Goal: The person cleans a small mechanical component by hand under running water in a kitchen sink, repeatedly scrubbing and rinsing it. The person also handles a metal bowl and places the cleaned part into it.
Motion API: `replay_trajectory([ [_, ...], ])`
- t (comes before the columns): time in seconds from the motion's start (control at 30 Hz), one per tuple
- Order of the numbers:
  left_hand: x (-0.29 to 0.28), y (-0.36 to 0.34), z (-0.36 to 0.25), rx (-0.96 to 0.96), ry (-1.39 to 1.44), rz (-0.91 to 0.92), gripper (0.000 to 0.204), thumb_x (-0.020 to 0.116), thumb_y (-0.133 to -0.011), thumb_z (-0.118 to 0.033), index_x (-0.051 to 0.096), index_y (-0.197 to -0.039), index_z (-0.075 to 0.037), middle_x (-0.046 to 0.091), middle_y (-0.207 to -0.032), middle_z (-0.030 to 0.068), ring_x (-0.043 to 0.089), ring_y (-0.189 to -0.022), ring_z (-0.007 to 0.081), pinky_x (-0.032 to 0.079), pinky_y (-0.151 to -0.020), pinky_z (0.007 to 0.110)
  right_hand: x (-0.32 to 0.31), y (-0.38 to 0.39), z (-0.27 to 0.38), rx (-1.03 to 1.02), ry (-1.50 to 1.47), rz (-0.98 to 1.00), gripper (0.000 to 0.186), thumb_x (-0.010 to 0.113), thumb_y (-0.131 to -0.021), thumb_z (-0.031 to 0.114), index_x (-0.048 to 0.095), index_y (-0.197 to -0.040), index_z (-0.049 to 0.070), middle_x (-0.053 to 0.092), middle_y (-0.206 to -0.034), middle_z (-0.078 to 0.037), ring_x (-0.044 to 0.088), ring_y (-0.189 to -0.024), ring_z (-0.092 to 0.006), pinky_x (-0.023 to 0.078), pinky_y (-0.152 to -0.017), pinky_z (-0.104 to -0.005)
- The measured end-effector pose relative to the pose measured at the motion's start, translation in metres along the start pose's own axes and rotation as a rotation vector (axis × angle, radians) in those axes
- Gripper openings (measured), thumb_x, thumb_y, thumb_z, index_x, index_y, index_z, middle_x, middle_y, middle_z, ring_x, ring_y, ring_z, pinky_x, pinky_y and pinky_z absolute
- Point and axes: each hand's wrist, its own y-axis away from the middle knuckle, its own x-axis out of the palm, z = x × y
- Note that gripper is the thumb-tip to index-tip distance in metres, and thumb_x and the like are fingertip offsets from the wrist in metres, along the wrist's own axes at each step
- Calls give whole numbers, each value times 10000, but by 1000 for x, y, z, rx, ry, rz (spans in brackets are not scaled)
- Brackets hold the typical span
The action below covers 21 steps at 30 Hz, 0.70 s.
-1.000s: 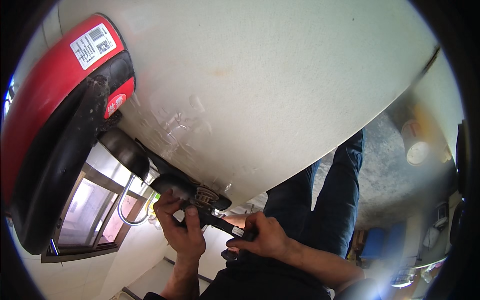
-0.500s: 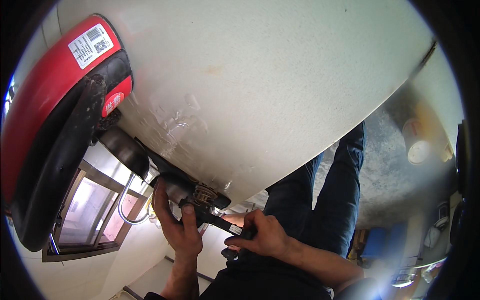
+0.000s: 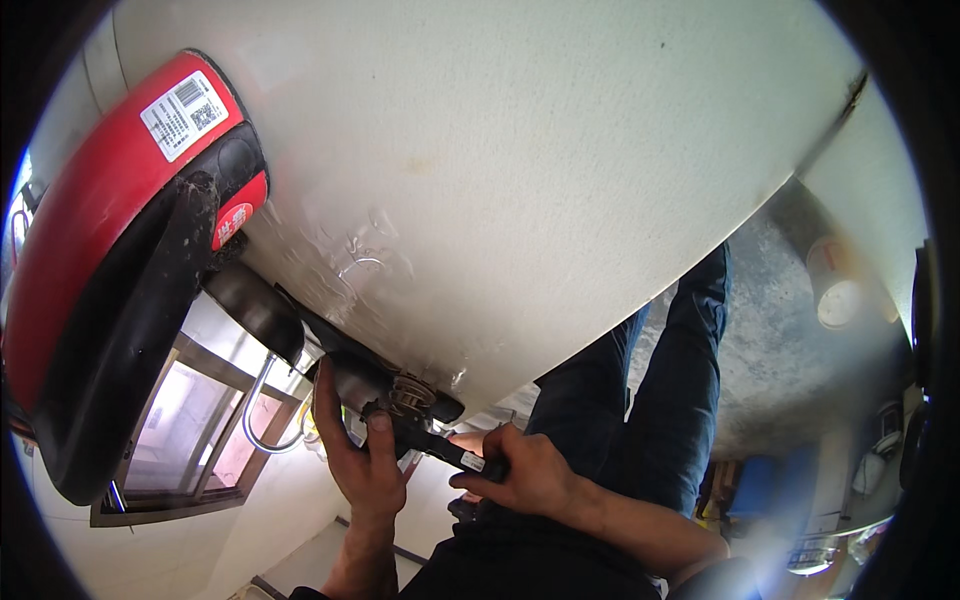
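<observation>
My left hand (image 3: 368, 470) is wrapped round the lower side of a dark rounded metal part (image 3: 357, 382), thumb and index finger up against it. Beside that part sits a metal coil (image 3: 410, 397), close above my thumb. My right hand (image 3: 530, 472) is closed round the end of a black bar (image 3: 447, 452) that carries a small white label. The bar's other end runs to the dark parts beside my left thumb, and I cannot tell whether it is joined to them. My left palm hides some of the contact.
A large red-and-black housing (image 3: 110, 230) fills the left side, with a dark metal cylinder (image 3: 255, 308) beside it. A pale, stained surface (image 3: 560, 180) spreads across the top. My legs (image 3: 660, 400) are below it. A white bucket (image 3: 836, 290) stands on the grey floor at right.
The view has shifted slightly, so the red housing sits a little lower and further right. Both hands keep their holds, with hardly any movement.
</observation>
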Motion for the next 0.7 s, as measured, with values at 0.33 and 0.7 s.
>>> replay_trajectory([
  [0.33, 7, 2, 6, 27, 136, -87, 679, 302, -1052, -456, 283, -1482, 70, 335, -1533, 213, 313, -1428, 310, 232, -1164, 413, 7, 0, -8, -109, 35, -47, 478, 843, -766, 359, 552, -877, -4, 611, -695, -126, 638, -538, -259, 513, -500, -340],
  [0.7, 11, -4, -12, -69, 62, -87, 605, 181, -1075, -382, 251, -1506, 36, 298, -1554, 208, 270, -1455, 322, 195, -1195, 434, 11, 0, -11, -104, 22, 5, 356, 820, -783, 254, 608, -919, 3, 649, -761, -123, 663, -664, -283, 540, -608, -371],
])
